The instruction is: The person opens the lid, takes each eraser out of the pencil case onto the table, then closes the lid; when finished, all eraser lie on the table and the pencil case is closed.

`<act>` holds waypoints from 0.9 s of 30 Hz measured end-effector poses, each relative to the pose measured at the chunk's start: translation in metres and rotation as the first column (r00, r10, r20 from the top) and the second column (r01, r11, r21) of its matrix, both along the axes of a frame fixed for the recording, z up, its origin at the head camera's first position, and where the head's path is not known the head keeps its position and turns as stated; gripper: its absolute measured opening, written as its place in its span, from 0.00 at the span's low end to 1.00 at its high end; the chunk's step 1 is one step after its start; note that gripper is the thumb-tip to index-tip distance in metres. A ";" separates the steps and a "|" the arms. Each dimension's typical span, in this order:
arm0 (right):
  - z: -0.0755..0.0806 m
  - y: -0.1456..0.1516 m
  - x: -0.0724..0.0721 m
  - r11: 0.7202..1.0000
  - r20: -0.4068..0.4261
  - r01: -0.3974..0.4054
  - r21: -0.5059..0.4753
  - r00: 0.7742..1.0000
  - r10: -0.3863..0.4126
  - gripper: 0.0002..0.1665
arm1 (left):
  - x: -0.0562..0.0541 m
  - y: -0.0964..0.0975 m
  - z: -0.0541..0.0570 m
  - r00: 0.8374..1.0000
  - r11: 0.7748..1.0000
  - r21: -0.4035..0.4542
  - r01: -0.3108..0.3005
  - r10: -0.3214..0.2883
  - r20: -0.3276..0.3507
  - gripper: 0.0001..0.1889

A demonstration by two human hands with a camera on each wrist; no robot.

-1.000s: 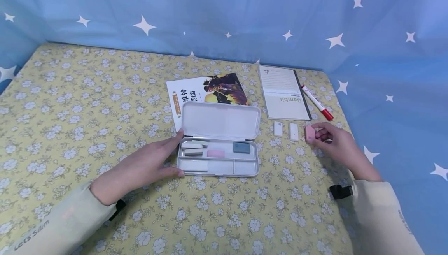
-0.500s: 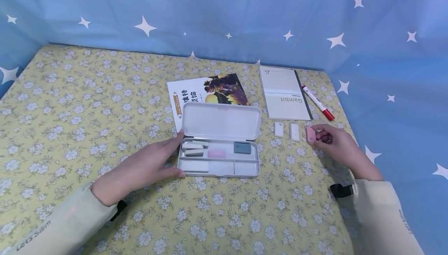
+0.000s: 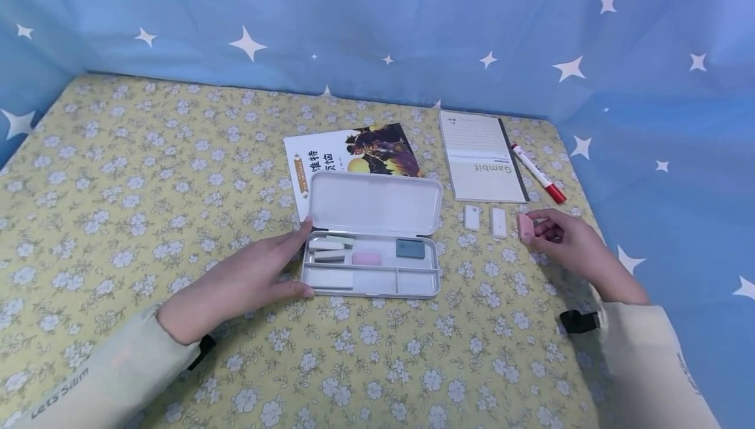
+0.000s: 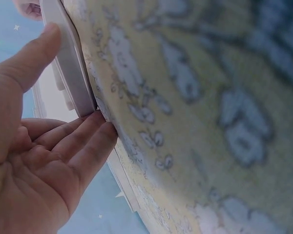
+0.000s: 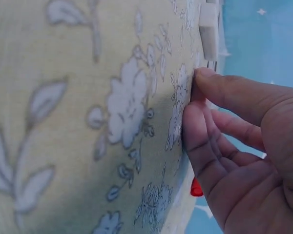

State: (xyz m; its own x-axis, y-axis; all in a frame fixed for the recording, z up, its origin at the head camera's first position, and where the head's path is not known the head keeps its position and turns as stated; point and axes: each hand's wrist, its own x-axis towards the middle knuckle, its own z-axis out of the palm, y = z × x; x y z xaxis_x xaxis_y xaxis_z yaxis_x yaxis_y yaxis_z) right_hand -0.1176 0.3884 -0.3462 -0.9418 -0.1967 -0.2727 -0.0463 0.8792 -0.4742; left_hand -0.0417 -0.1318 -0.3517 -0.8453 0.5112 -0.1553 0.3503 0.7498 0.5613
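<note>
A white pencil case (image 3: 375,203) lies with its lid folded back. My left hand (image 3: 253,272) holds its left end between thumb and fingers, thumb at the front edge and fingers by the hinge; the left wrist view shows the case's side (image 4: 71,58) between them. Several white erasers (image 3: 326,245), a pink eraser (image 3: 367,259) and a blue-grey eraser (image 3: 410,248) lie inside. Off to the right, my right hand (image 3: 566,239) pinches another pink eraser (image 3: 525,227) by thumb and fingers, partly covered in the right wrist view. Two white erasers (image 3: 498,223) (image 3: 472,217) lie left of it.
Behind the case lies a book (image 3: 383,147) with an illustrated cover, its lower part overlapped by the lid. A notebook (image 3: 483,167) and a red-capped marker (image 3: 539,173) lie at the back right. A flowered cloth (image 3: 147,186) covers the table, and a blue starry curtain (image 3: 377,16) hangs behind.
Both hands keep their places, the left at the case and the right at the pink eraser. The whole view shifts very slightly.
</note>
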 end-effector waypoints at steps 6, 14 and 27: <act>0.009 0.001 0.002 0.999 -0.009 -0.015 0.039 1.000 0.016 0.36 | 0.000 0.000 0.002 1.000 1.000 0.001 -0.008 0.008 0.011 0.58; 0.026 -0.028 0.007 0.998 -0.116 0.026 0.062 0.993 -0.019 0.38 | 0.000 0.001 0.001 1.000 1.000 0.006 -0.005 0.005 0.027 0.57; 0.022 -0.127 0.028 0.903 -0.328 -0.421 -0.080 0.867 0.375 0.15 | 0.000 0.001 0.001 1.000 1.000 0.011 -0.006 0.006 0.017 0.58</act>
State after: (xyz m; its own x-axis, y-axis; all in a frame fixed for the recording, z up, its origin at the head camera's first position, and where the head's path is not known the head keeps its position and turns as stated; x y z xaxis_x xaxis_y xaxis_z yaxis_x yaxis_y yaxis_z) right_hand -0.0898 0.2619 -0.3240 -0.8062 -0.5877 0.0680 -0.5368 0.6783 -0.5018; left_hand -0.0417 -0.1313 -0.3507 -0.8458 0.5078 -0.1638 0.3363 0.7456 0.5753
